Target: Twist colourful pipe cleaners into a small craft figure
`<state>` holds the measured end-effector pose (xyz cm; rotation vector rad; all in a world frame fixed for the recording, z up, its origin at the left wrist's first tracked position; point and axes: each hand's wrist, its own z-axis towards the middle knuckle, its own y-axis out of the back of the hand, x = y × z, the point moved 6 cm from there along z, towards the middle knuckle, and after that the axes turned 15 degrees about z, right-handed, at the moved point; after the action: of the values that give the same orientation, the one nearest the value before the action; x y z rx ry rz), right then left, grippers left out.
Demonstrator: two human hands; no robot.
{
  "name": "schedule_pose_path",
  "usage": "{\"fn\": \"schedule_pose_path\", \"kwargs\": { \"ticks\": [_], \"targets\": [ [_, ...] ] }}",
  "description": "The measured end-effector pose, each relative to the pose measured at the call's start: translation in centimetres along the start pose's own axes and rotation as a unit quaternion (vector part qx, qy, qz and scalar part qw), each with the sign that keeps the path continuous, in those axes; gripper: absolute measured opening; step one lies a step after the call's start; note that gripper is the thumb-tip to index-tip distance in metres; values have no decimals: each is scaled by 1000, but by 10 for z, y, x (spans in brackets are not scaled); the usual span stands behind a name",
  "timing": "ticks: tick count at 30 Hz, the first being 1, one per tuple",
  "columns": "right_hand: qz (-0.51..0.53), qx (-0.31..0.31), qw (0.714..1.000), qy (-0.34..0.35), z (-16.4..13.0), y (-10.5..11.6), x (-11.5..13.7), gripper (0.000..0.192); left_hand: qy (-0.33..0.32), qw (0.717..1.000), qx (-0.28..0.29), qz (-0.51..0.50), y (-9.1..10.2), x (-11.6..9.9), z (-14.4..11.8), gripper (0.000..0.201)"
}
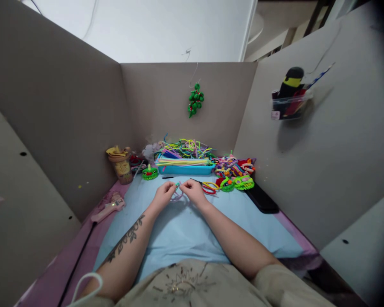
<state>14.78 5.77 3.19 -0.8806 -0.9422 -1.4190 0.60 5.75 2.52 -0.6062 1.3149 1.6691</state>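
Observation:
My left hand (164, 195) and my right hand (194, 190) meet over the light blue mat (185, 230). Both pinch a small piece made of pipe cleaner (178, 190), pale purple with a green tip between the fingertips. The fingers of both hands are closed on it. Just beyond my right hand lie scissors with red and yellow handles (208, 186). My forearms rest on the mat, the left one tattooed.
A blue tray (185, 169) of coloured pipe cleaners stands at the back. Finished fuzzy figures (235, 172) lie to its right, a green one (150, 173) to its left. A pink glue gun (110, 208), a cup (120, 165), a black flat object (261, 199) and grey partition walls surround the mat.

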Motion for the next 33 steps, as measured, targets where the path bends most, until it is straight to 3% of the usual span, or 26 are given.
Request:
{"fn": "schedule_pose_path", "kwargs": {
  "ticks": [9, 16, 23, 26, 30, 33],
  "targets": [
    [-21, 33, 999, -10, -1, -6, -6, 17, 6, 1000, -5, 28, -1, 2, -2, 22],
    [16, 73, 996, -51, 1, -10, -16, 16, -39, 995, -50, 81, 5, -3, -4, 18],
    [61, 110, 989, -79, -2, -18, -18, 18, -19, 995, -76, 61, 9, -6, -6, 18],
    [49, 110, 991, -51, -1, -12, -6, 25, 15, 998, -63, 7, 11, -3, -4, 20],
    [40, 27, 998, 30, 4, 7, 12, 22, 71, 992, -6, -105, 8, 4, -1, 21],
    [63, 44, 996, 38, 5, 5, 13, 22, 94, 981, 56, -161, 1, 5, -2, 19]
  ]
}}
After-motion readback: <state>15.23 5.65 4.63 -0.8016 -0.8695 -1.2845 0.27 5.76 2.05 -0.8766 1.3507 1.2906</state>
